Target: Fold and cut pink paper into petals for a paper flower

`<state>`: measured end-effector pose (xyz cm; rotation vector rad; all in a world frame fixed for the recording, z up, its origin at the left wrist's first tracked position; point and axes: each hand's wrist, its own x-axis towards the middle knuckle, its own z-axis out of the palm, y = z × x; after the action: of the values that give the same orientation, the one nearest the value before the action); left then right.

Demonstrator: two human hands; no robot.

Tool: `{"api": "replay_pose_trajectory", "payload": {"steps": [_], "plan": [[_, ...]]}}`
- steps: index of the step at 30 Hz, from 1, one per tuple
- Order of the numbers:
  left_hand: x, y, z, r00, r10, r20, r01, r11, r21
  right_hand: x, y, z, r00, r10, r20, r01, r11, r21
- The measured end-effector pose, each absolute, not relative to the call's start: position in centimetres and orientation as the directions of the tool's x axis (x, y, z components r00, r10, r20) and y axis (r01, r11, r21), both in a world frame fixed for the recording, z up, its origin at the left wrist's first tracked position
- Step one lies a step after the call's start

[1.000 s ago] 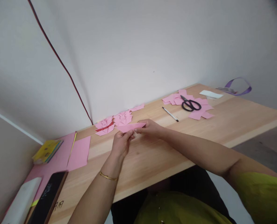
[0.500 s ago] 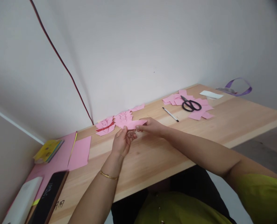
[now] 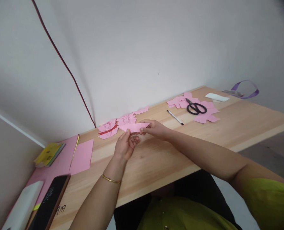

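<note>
Between my two hands is a folded piece of pink paper (image 3: 135, 127), held just above the wooden table. My left hand (image 3: 125, 143) pinches its lower edge with the thumb on top, the other fingers curled beneath. My right hand (image 3: 153, 129) grips the right end between thumb and fingers. Right behind the held paper lie a pink paper flower (image 3: 126, 118) and, to its left, another pink paper flower (image 3: 107, 126) with a red strip (image 3: 108, 131) across it. A further pink paper piece (image 3: 141, 110) rests near the wall.
Black-handled scissors (image 3: 196, 108) lie on pink paper cutouts (image 3: 207, 116) at the right, near a white pen (image 3: 174, 117) and a white strip (image 3: 217, 97). On the left are pink sheets (image 3: 81, 156), a yellow packet (image 3: 49, 155), a black box (image 3: 50, 201) and a white case (image 3: 24, 204).
The right thumb has shifted slightly on the folded paper, and the paper's right tip has tilted a little. My left hand keeps its hold almost unmoved.
</note>
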<state>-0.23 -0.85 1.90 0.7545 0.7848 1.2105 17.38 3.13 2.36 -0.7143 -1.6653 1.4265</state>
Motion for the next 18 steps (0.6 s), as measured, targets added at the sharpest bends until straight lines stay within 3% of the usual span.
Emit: {"api": "replay_pose_trajectory", "payload": {"steps": [7,18], "plan": [[0.3,-0.8,1.7,0.046,0.999,0.012,-0.418,0.009,0.909,17.6,3.4,2.2,-0.452,0.865,0.218,-0.036,0.227,-0.973],[0.0,-0.7,0.8,-0.011,1.0,-0.013,-0.267,0.01,0.964,17.3,3.4,1.7,-0.474,0.828,0.3,0.033,0.358,-0.933]]}}
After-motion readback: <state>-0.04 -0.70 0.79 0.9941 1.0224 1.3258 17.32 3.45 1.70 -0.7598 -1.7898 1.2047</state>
